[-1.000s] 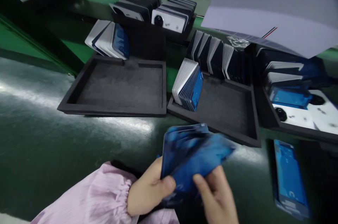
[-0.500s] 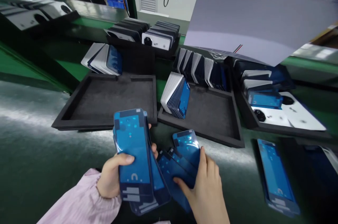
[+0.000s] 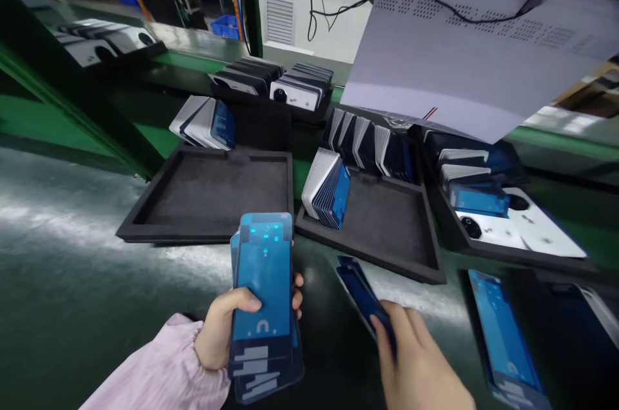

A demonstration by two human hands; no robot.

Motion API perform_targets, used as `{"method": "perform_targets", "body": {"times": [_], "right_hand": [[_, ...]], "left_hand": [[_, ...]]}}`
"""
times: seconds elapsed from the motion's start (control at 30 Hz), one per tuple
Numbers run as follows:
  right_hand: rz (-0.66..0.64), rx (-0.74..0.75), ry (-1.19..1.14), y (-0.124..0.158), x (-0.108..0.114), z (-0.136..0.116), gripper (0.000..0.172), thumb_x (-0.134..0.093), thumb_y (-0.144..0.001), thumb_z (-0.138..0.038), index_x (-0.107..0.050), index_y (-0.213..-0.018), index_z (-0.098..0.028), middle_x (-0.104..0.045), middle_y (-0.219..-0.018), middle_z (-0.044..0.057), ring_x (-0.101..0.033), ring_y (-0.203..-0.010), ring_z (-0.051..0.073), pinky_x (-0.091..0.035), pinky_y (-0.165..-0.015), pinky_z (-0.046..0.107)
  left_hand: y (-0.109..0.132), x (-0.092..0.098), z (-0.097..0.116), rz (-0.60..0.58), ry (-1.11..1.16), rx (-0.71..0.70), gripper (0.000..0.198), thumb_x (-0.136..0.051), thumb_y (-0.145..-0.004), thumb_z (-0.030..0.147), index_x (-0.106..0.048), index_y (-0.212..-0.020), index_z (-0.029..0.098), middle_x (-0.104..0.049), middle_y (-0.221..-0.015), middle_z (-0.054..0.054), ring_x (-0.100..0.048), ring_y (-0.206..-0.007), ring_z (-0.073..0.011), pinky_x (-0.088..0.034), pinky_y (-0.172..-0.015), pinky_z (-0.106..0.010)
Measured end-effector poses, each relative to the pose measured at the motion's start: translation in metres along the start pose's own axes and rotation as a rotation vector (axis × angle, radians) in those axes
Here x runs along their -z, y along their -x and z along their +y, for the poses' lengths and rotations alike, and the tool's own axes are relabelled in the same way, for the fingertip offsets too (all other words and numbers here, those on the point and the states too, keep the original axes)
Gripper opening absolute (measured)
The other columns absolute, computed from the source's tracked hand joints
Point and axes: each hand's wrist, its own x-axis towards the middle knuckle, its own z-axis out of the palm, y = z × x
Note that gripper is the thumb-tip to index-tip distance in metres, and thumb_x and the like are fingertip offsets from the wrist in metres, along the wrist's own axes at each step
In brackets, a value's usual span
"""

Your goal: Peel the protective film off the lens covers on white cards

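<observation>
In my left hand (image 3: pixel 220 326) is a small stack of blue-faced phone back panels (image 3: pixel 265 294), thumb across the top one and fingertips around the right edge. My right hand (image 3: pixel 418 358) pinches a few more dark blue panels (image 3: pixel 365 297), tilted nearly edge-on above the bench to the right of the left-hand stack. The two groups are apart. A further pile of blue panels (image 3: pixel 505 332) lies flat on the bench at the right. Beyond my hands, a fanned row of panels (image 3: pixel 326 187) stands in a black foam tray (image 3: pixel 382 220).
Another black foam tray (image 3: pixel 220 194) lies at left, with panels (image 3: pixel 206 120) leaning behind it. At right a dark tray (image 3: pixel 483 242) holds white panels with round camera openings. A large grey metal casing (image 3: pixel 459 55) overhangs the back; a green post (image 3: pixel 82 87) slants at left.
My right hand has moved right, away from the left-hand stack, tipping its fanned panels together nearly edge-on. The left-hand stack appears farther right and more upright. The camera view has shifted.
</observation>
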Motion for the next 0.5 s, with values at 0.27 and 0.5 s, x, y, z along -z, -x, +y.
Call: {"method": "perform_targets", "body": {"times": [0.27,0.5], "right_hand": [[-0.149,-0.156,-0.415,0.001,-0.012,0.007,0.033,-0.049,-0.103,-0.049,-0.059,-0.124,-0.026,-0.082,-0.101,0.008,-0.081,-0.082,0.026,-0.064,-0.059,0.029],[-0.015,-0.131,-0.943,0.015,-0.042,-0.059,0.041,-0.042,-0.105,-0.040,-0.058,-0.141,-0.030,-0.065,-0.143,0.009,-0.064,-0.130,0.031,-0.060,-0.097,0.045]], "left_hand": [[0.002,0.004,-0.016,0.040,-0.119,0.003,0.044,-0.080,-0.079,0.037,-0.079,-0.117,0.013,-0.074,-0.108,-0.010,-0.066,-0.097,-0.0240,-0.050,-0.094,-0.035],[0.009,-0.005,-0.052,-0.029,-0.400,-0.038,0.073,-0.090,-0.074,0.053,-0.068,-0.139,0.027,-0.070,-0.137,-0.013,-0.057,-0.135,-0.0436,-0.031,-0.119,-0.059]]}}
